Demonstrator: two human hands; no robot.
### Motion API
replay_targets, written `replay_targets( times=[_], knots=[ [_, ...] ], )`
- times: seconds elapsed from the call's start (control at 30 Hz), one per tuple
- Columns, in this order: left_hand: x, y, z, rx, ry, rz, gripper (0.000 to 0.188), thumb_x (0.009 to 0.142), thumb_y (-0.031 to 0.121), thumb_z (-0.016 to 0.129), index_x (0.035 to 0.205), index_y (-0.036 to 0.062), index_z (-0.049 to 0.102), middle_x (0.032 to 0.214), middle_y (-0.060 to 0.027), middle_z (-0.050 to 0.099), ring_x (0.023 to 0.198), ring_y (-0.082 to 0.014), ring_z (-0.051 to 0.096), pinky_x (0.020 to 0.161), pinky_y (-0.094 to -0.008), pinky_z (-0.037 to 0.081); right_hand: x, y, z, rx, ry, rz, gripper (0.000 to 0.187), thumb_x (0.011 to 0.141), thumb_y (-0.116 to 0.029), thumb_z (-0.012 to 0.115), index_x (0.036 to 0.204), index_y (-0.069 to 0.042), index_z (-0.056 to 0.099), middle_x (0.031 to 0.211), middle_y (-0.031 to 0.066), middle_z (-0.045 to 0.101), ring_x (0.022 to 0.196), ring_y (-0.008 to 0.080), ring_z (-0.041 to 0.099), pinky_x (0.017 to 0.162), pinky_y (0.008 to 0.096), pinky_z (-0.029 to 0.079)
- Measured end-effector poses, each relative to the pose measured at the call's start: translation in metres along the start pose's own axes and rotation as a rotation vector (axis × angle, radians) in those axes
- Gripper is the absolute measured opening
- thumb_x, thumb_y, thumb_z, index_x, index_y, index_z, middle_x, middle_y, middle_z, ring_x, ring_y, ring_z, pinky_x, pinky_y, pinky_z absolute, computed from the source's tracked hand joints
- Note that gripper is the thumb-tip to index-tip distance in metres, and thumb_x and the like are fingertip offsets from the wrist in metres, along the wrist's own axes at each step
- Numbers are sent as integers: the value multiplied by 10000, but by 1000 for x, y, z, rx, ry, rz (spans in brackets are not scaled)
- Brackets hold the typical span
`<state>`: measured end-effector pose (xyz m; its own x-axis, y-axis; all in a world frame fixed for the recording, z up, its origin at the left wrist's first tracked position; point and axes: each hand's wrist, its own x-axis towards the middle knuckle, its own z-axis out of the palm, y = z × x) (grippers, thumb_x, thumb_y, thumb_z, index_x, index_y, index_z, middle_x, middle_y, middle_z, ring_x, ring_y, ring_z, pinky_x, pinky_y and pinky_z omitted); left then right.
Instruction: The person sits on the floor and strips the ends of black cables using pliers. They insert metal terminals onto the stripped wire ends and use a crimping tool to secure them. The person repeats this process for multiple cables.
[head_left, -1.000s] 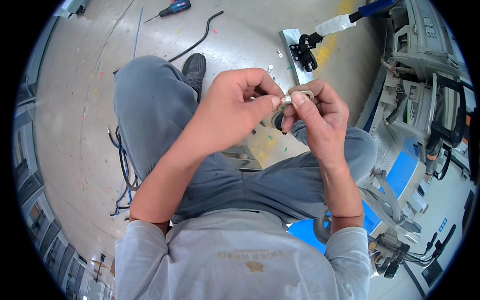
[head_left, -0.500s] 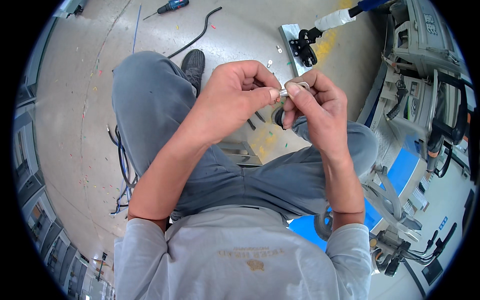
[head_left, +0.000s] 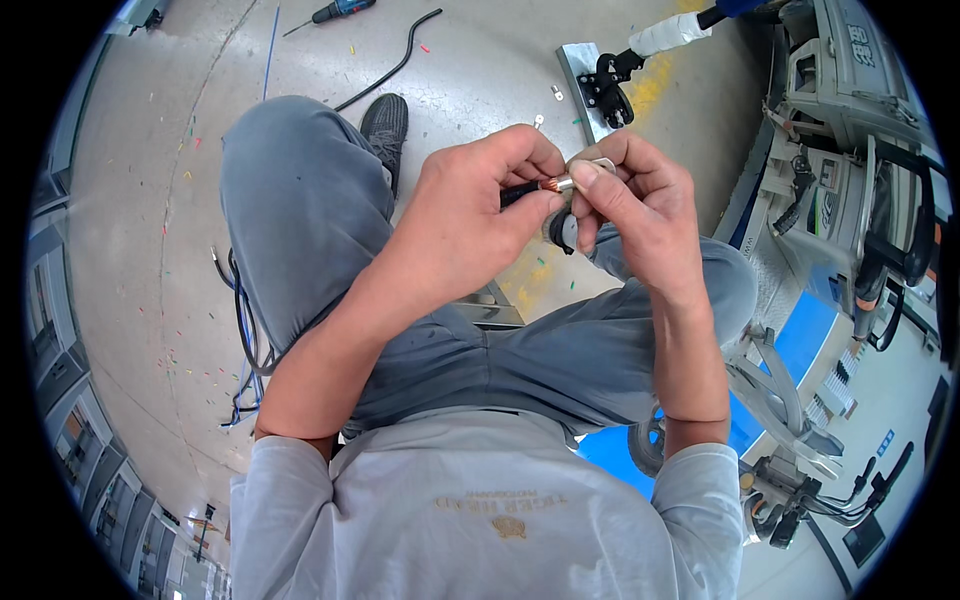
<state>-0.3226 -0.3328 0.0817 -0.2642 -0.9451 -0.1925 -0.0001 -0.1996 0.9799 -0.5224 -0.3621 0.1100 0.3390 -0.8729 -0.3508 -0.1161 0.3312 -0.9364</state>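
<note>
Between the thumb and fingers of my left hand (head_left: 465, 215) is a black cable (head_left: 517, 192), its stripped end showing copper strands. My right hand (head_left: 645, 215) pinches a silver cable lug (head_left: 565, 184), whose flat end shows partly behind the fingers. The lug's barrel meets the copper strands; how far they sit inside it I cannot tell. Both hands are close together above the gap between my knees. On the floor just beyond them lie two loose lugs, a nearer lug (head_left: 539, 121) and a farther lug (head_left: 557, 93).
A black clamp-like tool (head_left: 608, 90) stands on a metal plate (head_left: 577, 62) ahead right. A blue drill (head_left: 340, 10) and a black cable length (head_left: 405, 62) lie on the far floor. Cables (head_left: 240, 310) lie by my left leg. Machinery (head_left: 835, 215) lines the right side.
My left hand has shifted its grip, and the black cable with its copper strands now shows between the fingers. The lug has tilted slightly in my right hand.
</note>
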Motion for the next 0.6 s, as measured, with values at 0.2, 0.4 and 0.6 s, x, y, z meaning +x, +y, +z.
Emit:
replay_targets(
  times=[0.2,0.4,0.6],
  knots=[
    [-2,-1,0,-36,-28,-47,113,944,-31,696,1050,-16,660,957,-40,712,919,-86,672,844,-261,548,0,-1,-5,-73,-84,-25,157,1010,-125,684,959,22,659,734,25,635,595,61,599,526,220,482],
    [-2,2,3,-69,-8,-47,123,936,-38,709,1048,-19,662,968,-46,720,910,-93,682,838,-254,552,2,-4,-12,-98,-141,-52,178,998,-136,705,947,29,664,739,22,633,625,58,598,541,221,474],
    [-1,0,6,-98,26,-5,265,924,-49,725,1165,-11,619,954,-63,726,919,-102,683,845,-245,550,6,-4,-19,-177,-189,-63,155,987,-142,712,928,-1,687,747,10,646,635,61,607,563,234,486]
  ],
)
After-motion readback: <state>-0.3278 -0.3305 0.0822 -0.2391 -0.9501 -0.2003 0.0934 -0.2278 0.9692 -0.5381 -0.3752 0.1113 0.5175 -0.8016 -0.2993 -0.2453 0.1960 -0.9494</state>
